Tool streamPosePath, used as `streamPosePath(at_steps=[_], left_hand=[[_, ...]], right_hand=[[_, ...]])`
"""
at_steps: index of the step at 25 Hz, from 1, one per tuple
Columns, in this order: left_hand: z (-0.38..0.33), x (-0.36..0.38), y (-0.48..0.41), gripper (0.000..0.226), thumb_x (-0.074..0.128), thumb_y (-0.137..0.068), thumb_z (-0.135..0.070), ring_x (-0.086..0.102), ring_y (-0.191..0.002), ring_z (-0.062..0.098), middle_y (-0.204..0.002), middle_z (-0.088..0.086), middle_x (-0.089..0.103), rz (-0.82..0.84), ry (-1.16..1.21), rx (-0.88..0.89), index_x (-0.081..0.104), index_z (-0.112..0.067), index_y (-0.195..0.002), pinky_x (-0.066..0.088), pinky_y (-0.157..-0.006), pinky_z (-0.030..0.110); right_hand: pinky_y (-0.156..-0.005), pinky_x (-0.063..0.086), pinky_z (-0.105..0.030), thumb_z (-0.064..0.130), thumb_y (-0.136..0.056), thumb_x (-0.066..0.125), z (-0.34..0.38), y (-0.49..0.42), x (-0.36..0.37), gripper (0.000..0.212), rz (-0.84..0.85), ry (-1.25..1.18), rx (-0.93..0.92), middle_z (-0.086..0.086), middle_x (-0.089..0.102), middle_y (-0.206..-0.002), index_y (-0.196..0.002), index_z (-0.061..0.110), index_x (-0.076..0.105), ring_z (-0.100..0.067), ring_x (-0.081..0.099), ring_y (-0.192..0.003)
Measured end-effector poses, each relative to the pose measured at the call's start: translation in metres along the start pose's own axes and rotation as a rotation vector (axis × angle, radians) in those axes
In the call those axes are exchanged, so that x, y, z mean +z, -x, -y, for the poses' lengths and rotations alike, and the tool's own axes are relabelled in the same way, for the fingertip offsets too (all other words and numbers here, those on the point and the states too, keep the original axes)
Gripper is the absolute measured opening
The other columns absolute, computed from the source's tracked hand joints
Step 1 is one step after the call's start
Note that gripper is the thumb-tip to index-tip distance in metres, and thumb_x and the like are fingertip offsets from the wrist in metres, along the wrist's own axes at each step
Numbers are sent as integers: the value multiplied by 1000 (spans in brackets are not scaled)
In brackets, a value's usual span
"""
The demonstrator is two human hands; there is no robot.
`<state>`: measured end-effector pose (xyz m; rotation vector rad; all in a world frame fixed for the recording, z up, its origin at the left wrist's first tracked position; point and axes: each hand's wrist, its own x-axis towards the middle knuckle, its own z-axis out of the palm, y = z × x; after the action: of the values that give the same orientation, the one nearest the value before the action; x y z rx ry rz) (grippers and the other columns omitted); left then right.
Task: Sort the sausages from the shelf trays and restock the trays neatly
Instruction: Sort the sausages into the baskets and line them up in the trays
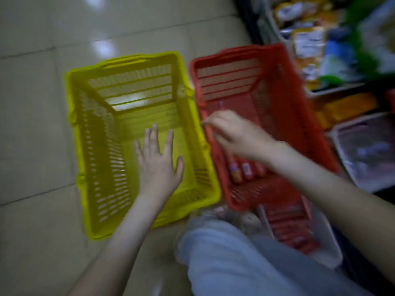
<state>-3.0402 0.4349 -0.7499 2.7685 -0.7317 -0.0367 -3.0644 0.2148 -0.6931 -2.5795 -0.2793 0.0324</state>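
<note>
A yellow basket (89,146) and a red basket (299,116) stand side by side on the tiled floor. My left hand (158,161) hovers flat over the yellow basket, fingers straight and spread, holding nothing. My right hand (233,133) reaches over the red basket with fingers loosely curled; motion blur hides whether it holds anything. Several red-wrapped sausages (241,169) lie at the near end of the red basket, and one more sausage (221,105) lies farther in. A white tray (329,251) by my knee holds more red sausages (288,227).
Low shelf trays of packaged goods (310,39) line the right side, with a grey tray (363,150) nearest. My knee in light trousers (224,253) fills the lower middle. Beige floor tiles (32,124) stretch to the left.
</note>
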Motion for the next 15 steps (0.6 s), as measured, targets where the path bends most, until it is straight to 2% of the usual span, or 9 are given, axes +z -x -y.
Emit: streamPosePath(at_steps=[3, 6, 8, 10, 11, 13, 15], left_hand=[[-109, 15, -2, 61, 45, -83, -37, 35, -136, 38, -147, 24, 37, 20, 122, 291, 48, -8, -137, 21, -111, 55], [-191, 44, 19, 56, 48, -83, -33, 40, -133, 36, -143, 22, 44, 66, 149, 572, 53, -7, -132, 22, -112, 52], [-219, 72, 34, 56, 58, -81, -32, 42, -133, 34, -142, 20, 46, 139, 90, 770, 54, -8, -132, 22, -112, 50], [-228, 97, 42, 67, 70, -76, -35, 44, -132, 34, -141, 20, 47, 227, 7, 903, 53, -9, -134, 31, -110, 51], [-229, 108, 43, 73, 72, -74, -38, 44, -132, 35, -142, 21, 46, 265, -31, 939, 49, -8, -137, 35, -107, 53], [-228, 120, 41, 81, 66, -77, -43, 40, -135, 34, -145, 21, 41, 305, -83, 954, 37, -8, -144, 36, -106, 54], [-230, 126, 43, 81, 57, -80, -44, 38, -136, 34, -147, 21, 39, 288, -112, 957, 29, -6, -146, 34, -108, 53]], right_hand=[[-96, 38, -34, 6, -85, 46, -39, 105, -73, 35, -293, 174, 214, -19, 60, -109, -118, -2, 57, -32, 53, -105], [-98, 37, -37, 8, -87, 46, -62, 234, -60, 36, -434, 189, 562, -20, 59, -112, -120, -1, 55, -33, 52, -109], [-94, 41, -42, 14, -87, 42, -72, 308, -11, 39, -349, 163, 787, -19, 58, -110, -122, 2, 53, -37, 53, -106], [-92, 43, -43, 8, -85, 44, -83, 361, 48, 46, -118, 121, 942, -16, 55, -114, -130, 5, 48, -38, 53, -107], [-96, 42, -42, 5, -84, 45, -89, 379, 77, 52, 24, 99, 991, -13, 52, -122, -136, 7, 43, -36, 51, -113], [-103, 40, -41, 7, -85, 39, -97, 397, 125, 57, 225, 75, 979, -8, 47, -134, -141, 12, 38, -29, 47, -124], [-97, 47, -40, 15, -79, 34, -108, 397, 157, 58, 305, 93, 906, -7, 56, -128, -135, 12, 51, -27, 57, -117]])
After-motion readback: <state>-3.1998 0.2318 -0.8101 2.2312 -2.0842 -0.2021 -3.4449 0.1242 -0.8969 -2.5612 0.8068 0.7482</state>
